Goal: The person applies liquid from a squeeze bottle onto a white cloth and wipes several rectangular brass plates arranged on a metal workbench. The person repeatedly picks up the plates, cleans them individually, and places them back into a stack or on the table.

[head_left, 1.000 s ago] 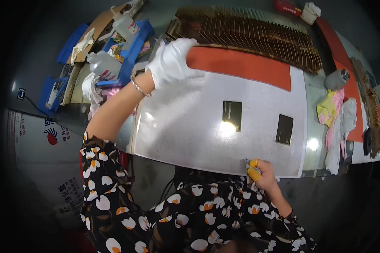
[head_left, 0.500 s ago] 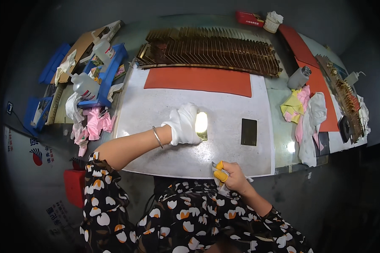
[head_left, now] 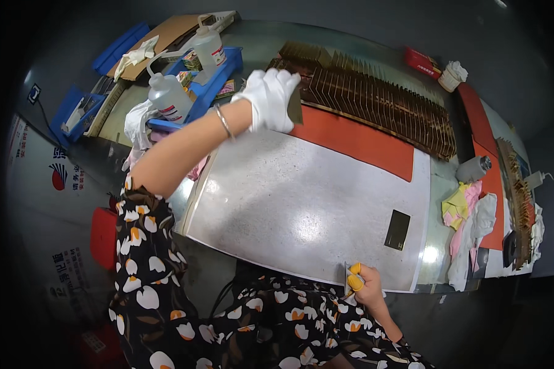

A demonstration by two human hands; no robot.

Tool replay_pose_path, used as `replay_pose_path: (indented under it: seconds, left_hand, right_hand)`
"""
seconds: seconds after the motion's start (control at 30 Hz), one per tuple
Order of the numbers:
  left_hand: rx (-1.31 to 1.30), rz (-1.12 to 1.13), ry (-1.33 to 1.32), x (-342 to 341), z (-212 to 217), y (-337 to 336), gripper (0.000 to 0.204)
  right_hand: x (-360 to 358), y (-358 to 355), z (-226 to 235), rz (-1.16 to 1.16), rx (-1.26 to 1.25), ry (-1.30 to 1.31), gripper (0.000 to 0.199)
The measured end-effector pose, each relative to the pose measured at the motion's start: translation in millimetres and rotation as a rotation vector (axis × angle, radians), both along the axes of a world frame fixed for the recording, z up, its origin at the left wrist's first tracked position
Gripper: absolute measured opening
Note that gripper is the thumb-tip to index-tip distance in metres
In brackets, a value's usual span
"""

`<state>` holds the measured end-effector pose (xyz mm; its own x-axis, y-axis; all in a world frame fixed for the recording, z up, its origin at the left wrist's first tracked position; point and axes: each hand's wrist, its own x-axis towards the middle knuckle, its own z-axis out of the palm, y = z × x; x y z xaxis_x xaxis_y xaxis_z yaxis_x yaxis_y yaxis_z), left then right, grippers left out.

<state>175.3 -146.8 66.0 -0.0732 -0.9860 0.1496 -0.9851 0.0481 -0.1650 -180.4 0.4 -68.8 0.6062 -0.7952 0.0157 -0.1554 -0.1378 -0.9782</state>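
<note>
The white-gloved left hand (head_left: 268, 99) is now carrying a dark card (head_left: 296, 112) away from the middle of the white sheet (head_left: 264, 203), where it was lying a moment ago, and is holding it over the left end of the orange mat (head_left: 357, 142), just beside the slotted rack (head_left: 375, 101). That change is leaving one remaining card (head_left: 397, 230) lying near the sheet's right edge. The right hand (head_left: 370, 289) is staying curled at the front edge, gripping a thin grey piece (head_left: 346, 272) whose kind I cannot tell.
</note>
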Motion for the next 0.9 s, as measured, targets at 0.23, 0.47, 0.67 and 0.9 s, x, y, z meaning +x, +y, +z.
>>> replay_pose_path:
  seconds: [0.23, 0.47, 0.67, 0.9]
  left_hand:
    - [0.279, -0.060, -0.209, 48, 10, -91, 0.089]
    - [0.494, -0.055, -0.150, 52, 4, -120, 0.094]
    - [-0.193, -0.247, 0.009, 28, -1, -77, 0.056]
    - [0.094, -0.588, 0.529, -161, -77, 33, 0.101]
  right_hand:
    - [4, 0, 3, -0.045, 0.072, 0.035, 0.014]
    - [4, 0, 5, -0.046, 0.103, 0.072, 0.014]
    - [5, -5, 6, 0.004, 0.106, -0.032, 0.022]
    - [6, -11, 11, 0.162, 0.070, -0.059, 0.026]
